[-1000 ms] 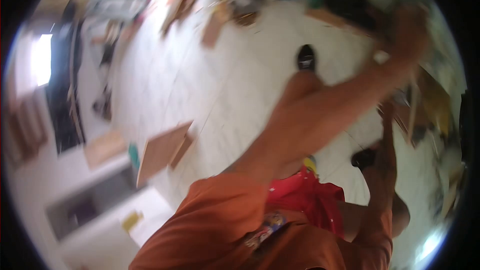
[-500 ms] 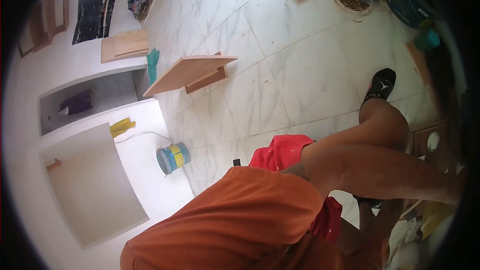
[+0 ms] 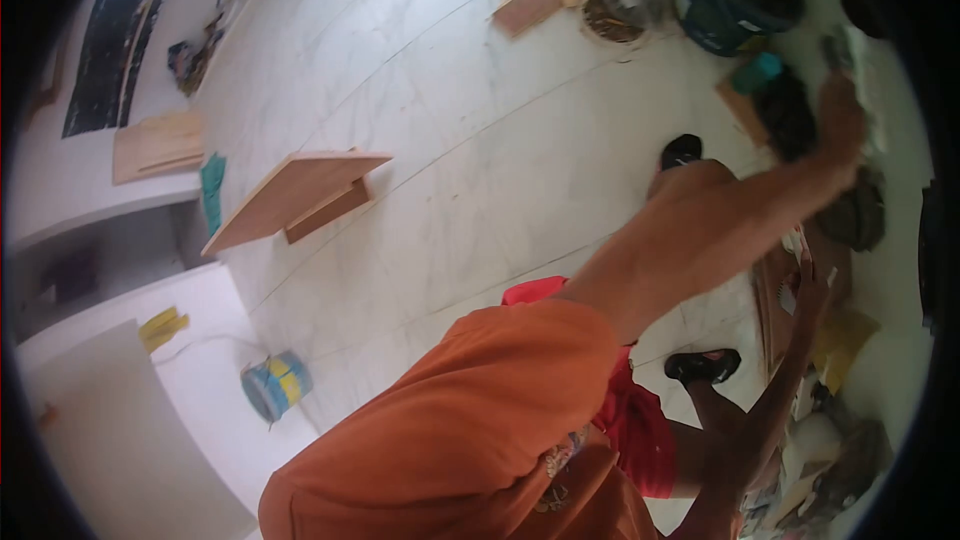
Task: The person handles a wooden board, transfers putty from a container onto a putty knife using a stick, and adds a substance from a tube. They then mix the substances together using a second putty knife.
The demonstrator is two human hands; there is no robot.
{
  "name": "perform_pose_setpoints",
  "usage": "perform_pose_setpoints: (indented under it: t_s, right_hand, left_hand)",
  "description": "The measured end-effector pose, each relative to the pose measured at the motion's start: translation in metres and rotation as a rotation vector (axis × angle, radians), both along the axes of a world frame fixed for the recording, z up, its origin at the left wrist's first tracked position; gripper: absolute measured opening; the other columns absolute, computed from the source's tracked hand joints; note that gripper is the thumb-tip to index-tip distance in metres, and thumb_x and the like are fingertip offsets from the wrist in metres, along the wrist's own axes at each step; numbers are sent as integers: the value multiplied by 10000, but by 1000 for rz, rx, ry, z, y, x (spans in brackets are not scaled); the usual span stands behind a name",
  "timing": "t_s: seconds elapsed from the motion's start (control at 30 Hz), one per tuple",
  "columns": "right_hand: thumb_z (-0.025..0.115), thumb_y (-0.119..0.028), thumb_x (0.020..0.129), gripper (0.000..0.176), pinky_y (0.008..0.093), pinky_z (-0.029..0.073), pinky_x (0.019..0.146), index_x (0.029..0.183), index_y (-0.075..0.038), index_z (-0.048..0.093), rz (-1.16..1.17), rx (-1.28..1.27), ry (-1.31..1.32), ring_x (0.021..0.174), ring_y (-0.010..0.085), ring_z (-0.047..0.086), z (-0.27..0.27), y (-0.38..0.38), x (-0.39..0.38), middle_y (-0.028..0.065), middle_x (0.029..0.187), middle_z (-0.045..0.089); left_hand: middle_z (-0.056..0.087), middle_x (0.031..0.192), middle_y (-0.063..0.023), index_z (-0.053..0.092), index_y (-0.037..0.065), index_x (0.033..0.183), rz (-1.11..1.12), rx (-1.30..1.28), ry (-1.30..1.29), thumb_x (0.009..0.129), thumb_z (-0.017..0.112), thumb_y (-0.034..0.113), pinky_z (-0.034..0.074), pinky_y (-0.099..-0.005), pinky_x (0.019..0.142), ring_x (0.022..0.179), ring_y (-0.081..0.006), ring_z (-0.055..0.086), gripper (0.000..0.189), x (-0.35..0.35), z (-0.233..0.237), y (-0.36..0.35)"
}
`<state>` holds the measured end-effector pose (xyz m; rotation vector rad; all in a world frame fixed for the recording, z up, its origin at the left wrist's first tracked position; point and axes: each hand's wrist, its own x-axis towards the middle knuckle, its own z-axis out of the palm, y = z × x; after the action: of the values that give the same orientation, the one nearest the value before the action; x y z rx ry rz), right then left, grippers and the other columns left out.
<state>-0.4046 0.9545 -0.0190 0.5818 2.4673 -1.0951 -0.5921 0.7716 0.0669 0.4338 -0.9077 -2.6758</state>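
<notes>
My left hand (image 3: 843,118) is raised at the far right, at the end of an outstretched arm, its fingers closed round a blurred grey tool (image 3: 836,52). Lower down, my right hand (image 3: 812,285) is at a brown wooden panel (image 3: 768,300) with a pale round patch on it. A small white piece (image 3: 793,242) shows just by the fingertips. Motion blurs the right fingers, and I cannot tell how they grip. An orange sleeve and my own legs in red shorts fill the lower middle.
Behind me on the tiled floor (image 3: 480,200) stands a wooden board assembly (image 3: 300,195). A blue paint bucket (image 3: 276,386) is by the white ledge. Toward the top right are a dark blue tub (image 3: 705,15), a bucket of scraps (image 3: 612,15) and a wood offcut (image 3: 528,7).
My left arm has swung up from low at the right edge, and its hand and tool now show. My right forearm has come into view. The scene has shifted left as my head turned.
</notes>
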Motion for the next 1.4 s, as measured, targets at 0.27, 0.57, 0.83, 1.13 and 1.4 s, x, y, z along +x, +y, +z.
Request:
perform_pose_setpoints:
  t_s: [0.27,0.57,0.83,1.13,1.4]
  right_hand:
    - [518,-279,1005,388,263,472,706,1282,-15,583,151,-48,650,738,102,562,204,-71,88,39,823,616]
    - [729,-194,891,351,258,505,684,1166,-2,625,-192,-214,775,715,95,606,198,-60,106,62,876,680]
    - [766,-232,850,365,271,520,660,1138,-29,669,-110,140,901,696,144,664,199,-54,105,115,838,700]
    - [720,-149,876,354,315,526,624,1194,-22,630,-50,190,1025,694,213,667,191,-57,105,141,897,676]
    - [728,-87,837,366,358,494,579,1190,-54,638,31,256,1093,628,261,606,196,-54,104,102,812,624]
  left_hand:
    - [500,1255,-80,478,173,1312,-381,158,76,1003,451,410,501,-463,836,1183,-246,498,391,82,22,-28]
    - [588,1172,-75,522,52,1269,-583,-66,71,1020,413,297,490,-356,892,1051,-199,586,365,145,67,12]
    - [583,1036,-66,561,6,1123,-632,-499,109,1038,393,287,461,-312,813,900,-151,539,338,139,70,26]
    - [453,774,-2,524,10,859,-565,-606,190,1045,405,279,392,-280,667,717,-95,388,348,134,69,42]
    - [525,735,-86,529,-46,847,-538,-734,206,1039,407,224,410,-342,670,689,-153,430,353,132,65,41]
